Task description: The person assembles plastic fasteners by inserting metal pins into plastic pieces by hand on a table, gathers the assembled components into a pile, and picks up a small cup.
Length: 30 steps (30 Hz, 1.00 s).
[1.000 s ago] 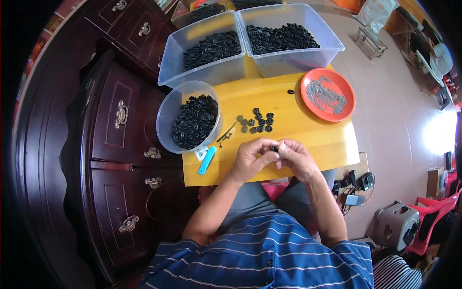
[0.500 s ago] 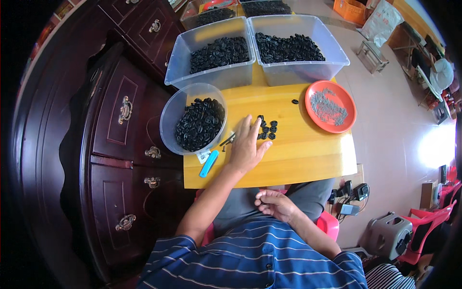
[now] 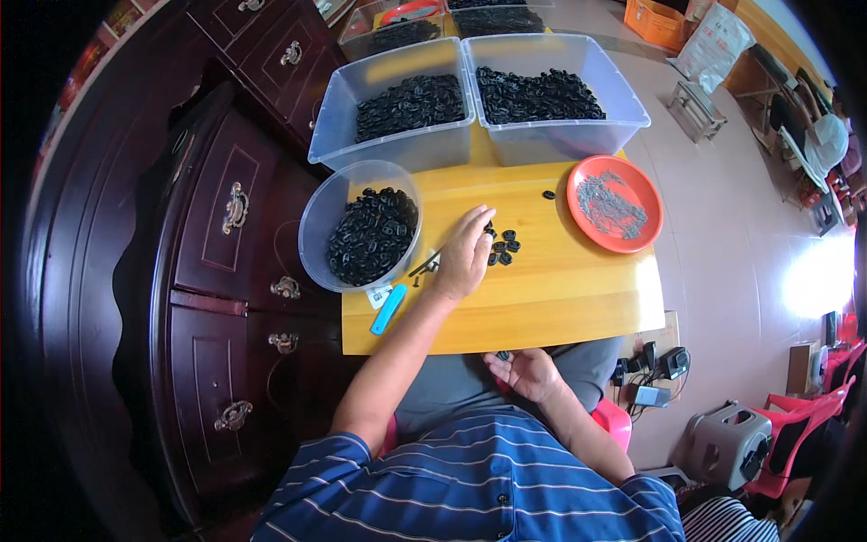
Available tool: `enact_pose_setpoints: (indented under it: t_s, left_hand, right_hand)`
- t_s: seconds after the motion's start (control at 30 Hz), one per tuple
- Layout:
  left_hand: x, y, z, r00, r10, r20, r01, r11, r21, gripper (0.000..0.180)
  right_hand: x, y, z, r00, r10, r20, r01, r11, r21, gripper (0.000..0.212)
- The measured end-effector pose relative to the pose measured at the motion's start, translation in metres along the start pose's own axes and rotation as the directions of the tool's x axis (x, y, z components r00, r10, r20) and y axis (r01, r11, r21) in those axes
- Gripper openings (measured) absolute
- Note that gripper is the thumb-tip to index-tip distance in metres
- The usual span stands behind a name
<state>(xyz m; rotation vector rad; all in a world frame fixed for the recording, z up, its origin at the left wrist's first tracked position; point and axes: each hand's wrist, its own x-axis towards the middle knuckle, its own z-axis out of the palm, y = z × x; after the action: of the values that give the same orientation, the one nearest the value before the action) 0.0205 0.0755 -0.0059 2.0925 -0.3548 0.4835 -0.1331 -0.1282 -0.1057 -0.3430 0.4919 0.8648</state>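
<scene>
On the yellow table (image 3: 578, 298), my left hand (image 3: 464, 257) rests on its side, fingers stretched out and apart from the thumb. Its fingers lie against a small group of black oval plastic pieces (image 3: 502, 246) and hide some of them. My right hand (image 3: 531, 372) is palm up at the table's near edge, over my lap, with one black oval piece (image 3: 504, 356) held at its fingertips. Left of my left hand stands a round clear tub (image 3: 312, 221) of similar black pieces. A blue-handled tool (image 3: 388, 309) and some thin dark rods (image 3: 423, 265) lie near my left wrist.
A red plate (image 3: 654, 203) of small silvery metal parts sits at the right, with a lone black piece (image 3: 548, 195) beside it. Two large clear bins (image 3: 397, 144) of black pieces stand at the back. A dark wooden cabinet (image 3: 226, 307) borders the left side.
My left hand has turned from palm down onto its side, its fingers drawing in beside the pieces. My right hand has moved forward to the table edge and opened out, showing a black piece.
</scene>
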Motion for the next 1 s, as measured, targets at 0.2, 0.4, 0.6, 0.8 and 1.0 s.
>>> enact_pose_setpoints:
  t_s: [0.2, 0.4, 0.6, 0.8, 1.0]
  left_hand:
    - [0.011, 0.003, 0.011, 0.925, 0.135, 0.355, -0.251, 0.919, 0.303, 0.058]
    - [-0.011, 0.019, 0.015, 0.817, 0.231, 0.528, -0.4, 0.888, 0.229, 0.059]
    - [-0.036, 0.04, 0.01, 0.772, 0.249, 0.585, -0.4, 0.905, 0.143, 0.06]
    - [-0.036, 0.047, 0.013, 0.739, 0.317, 0.595, -0.464, 0.879, 0.108, 0.059]
    - [-0.049, 0.053, 0.019, 0.692, 0.368, 0.621, -0.488, 0.873, 0.026, 0.049]
  right_hand:
    - [-0.003, -0.007, 0.016, 0.987, 0.033, 0.159, -0.051, 0.993, 0.108, 0.053]
    - [-0.005, -0.012, 0.018, 0.969, 0.051, 0.24, -0.078, 0.991, 0.105, 0.06]
    - [-0.004, -0.018, 0.013, 0.966, 0.067, 0.25, -0.096, 0.99, 0.106, 0.062]
    - [-0.004, -0.018, 0.013, 0.961, 0.061, 0.27, -0.095, 0.989, 0.115, 0.068]
    - [-0.006, -0.019, 0.012, 0.962, 0.072, 0.265, -0.106, 0.987, 0.117, 0.066]
